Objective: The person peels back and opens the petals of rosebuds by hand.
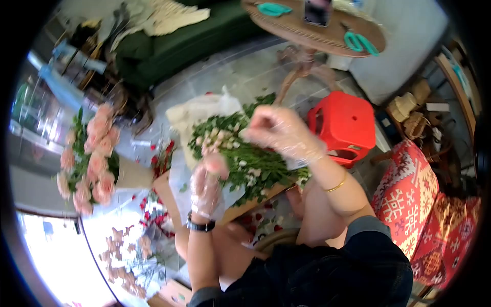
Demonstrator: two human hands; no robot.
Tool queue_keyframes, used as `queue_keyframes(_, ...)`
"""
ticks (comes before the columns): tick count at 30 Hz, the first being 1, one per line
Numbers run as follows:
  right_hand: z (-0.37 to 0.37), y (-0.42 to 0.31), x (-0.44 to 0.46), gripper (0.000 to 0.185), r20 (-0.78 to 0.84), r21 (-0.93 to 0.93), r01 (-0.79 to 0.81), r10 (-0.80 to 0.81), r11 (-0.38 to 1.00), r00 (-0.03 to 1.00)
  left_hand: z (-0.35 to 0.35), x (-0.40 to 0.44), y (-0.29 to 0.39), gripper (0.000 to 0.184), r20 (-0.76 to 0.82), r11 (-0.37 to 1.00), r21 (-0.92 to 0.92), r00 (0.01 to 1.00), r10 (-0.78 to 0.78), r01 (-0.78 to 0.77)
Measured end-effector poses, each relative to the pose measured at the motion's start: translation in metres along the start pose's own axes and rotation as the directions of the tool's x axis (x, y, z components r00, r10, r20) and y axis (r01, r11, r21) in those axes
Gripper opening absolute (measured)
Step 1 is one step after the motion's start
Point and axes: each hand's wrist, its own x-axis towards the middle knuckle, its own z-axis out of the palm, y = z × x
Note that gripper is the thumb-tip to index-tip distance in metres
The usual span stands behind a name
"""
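My left hand [205, 193], in a clear plastic glove, is closed around a pale pink rose [216, 166], whose bloom shows above the fingers. To its right and higher up, my gloved right hand [282, 132] has thumb and fingers pinched together. A small pale bit may be at those fingertips, but blur hides what it is. Beneath both hands lies a heap of green stems and leaves [255, 166] with small pale pink blooms [217, 139]. White wrapping paper [179, 171] is spread under the heap.
A bucket [134, 173] of pink roses [97, 163] stands at left. Red petals [153, 217] litter the floor. On the right are a red plastic stool [348, 120] and a patterned chair [406, 199]. Teal-handled shears [360, 43] rest on the round wooden table [286, 30].
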Motion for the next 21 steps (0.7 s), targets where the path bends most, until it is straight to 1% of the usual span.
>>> queue_keyframes(1, 0.0, 0.003, 0.0, 0.016, -0.017, -0.125, 0.058, -0.06, 0.991, 0.998, -0.02, 0.002, -0.017, 0.028, 0.054, 0.998, 0.059, 0.999, 0.007, -0.01)
queue_keyframes(2, 0.003, 0.008, 0.001, 0.017, -0.037, -0.142, 0.127, -0.134, 0.982, 0.99, -0.008, -0.001, -0.008, 0.027, -0.013, 0.993, 0.109, 0.998, 0.056, -0.055)
queue_keyframes(3, 0.006, 0.01, 0.002, 0.016, -0.009, -0.155, 0.129, -0.132, 0.979, 0.991, 0.0, 0.004, -0.002, 0.026, 0.005, 0.999, 0.012, 0.999, 0.053, -0.053)
queue_keyframes(4, 0.011, 0.01, 0.002, 0.018, 0.021, -0.055, 0.122, -0.121, 0.991, 0.992, 0.003, 0.007, -0.003, 0.025, 0.021, 0.996, -0.068, 0.998, 0.06, -0.058)
queue_keyframes(5, 0.014, 0.007, 0.001, 0.021, 0.045, 0.038, 0.11, -0.112, 0.993, 0.993, 0.002, 0.01, -0.005, 0.026, 0.071, 0.994, -0.065, 0.993, 0.091, -0.086)
queue_keyframes(6, 0.016, 0.002, -0.002, 0.026, 0.115, 0.189, 0.038, -0.06, 0.981, 0.992, 0.004, 0.01, -0.005, 0.027, 0.063, 0.994, -0.076, 0.994, 0.087, -0.082)
queue_keyframes(7, 0.019, -0.001, -0.003, 0.026, 0.125, 0.194, 0.031, -0.056, 0.981, 0.991, 0.006, 0.009, -0.004, 0.028, 0.059, 0.993, -0.091, 0.995, 0.082, -0.077)
queue_keyframes(8, 0.02, -0.003, -0.005, 0.027, 0.155, 0.25, 0.081, -0.123, 0.965, 0.98, 0.006, 0.01, -0.004, 0.028, 0.052, 0.993, -0.09, 0.996, 0.079, -0.074)
queue_keyframes(9, 0.022, -0.004, -0.006, 0.028, 0.178, 0.306, 0.13, -0.19, 0.943, 0.965, 0.006, 0.01, -0.004, 0.028, 0.076, 0.991, -0.083, 0.991, 0.111, -0.105)
queue_keyframes(10, 0.024, -0.003, -0.008, 0.029, 0.188, 0.307, 0.098, -0.161, 0.947, 0.969, 0.006, 0.011, -0.005, 0.029, 0.102, 0.988, -0.077, 0.985, 0.142, -0.135)
queue_keyframes(11, 0.026, -0.003, -0.009, 0.029, 0.189, 0.306, 0.092, -0.156, 0.947, 0.97, 0.007, 0.01, -0.005, 0.029, 0.1, 0.988, -0.08, 0.985, 0.138, -0.131)
queue_keyframes(13, 0.034, -0.003, -0.01, 0.032, 0.139, 0.335, 0.052, -0.104, 0.941, 0.985, 0.009, 0.008, -0.002, 0.027, 0.074, 0.992, -0.022, 0.99, 0.123, -0.122)
queue_keyframes(14, 0.036, -0.004, -0.008, 0.031, 0.122, 0.292, 0.075, -0.115, 0.954, 0.986, 0.01, 0.008, -0.002, 0.027, 0.071, 0.993, -0.024, 0.99, 0.119, -0.117)
queue_keyframes(15, 0.035, -0.003, -0.007, 0.031, 0.124, 0.292, 0.071, -0.111, 0.954, 0.986, 0.01, 0.008, -0.001, 0.026, 0.097, 0.993, -0.035, 0.989, 0.115, -0.112)
queue_keyframes(17, 0.035, -0.002, -0.006, 0.027, 0.164, 0.279, -0.01, -0.037, 0.96, 0.986, 0.004, 0.009, -0.003, 0.024, 0.12, 0.993, -0.046, 0.987, 0.11, -0.105)
queue_keyframes(19, 0.034, -0.003, -0.006, 0.025, 0.163, 0.306, -0.017, -0.035, 0.952, 0.986, -0.007, 0.01, -0.012, 0.036, 0.242, 0.994, 0.007, 0.964, 0.107, -0.112)
queue_keyframes(21, 0.034, -0.004, -0.007, 0.023, 0.162, 0.332, -0.024, -0.031, 0.943, 0.986, -0.01, 0.011, -0.016, 0.036, 0.242, 0.994, 0.043, 0.966, 0.09, -0.103)
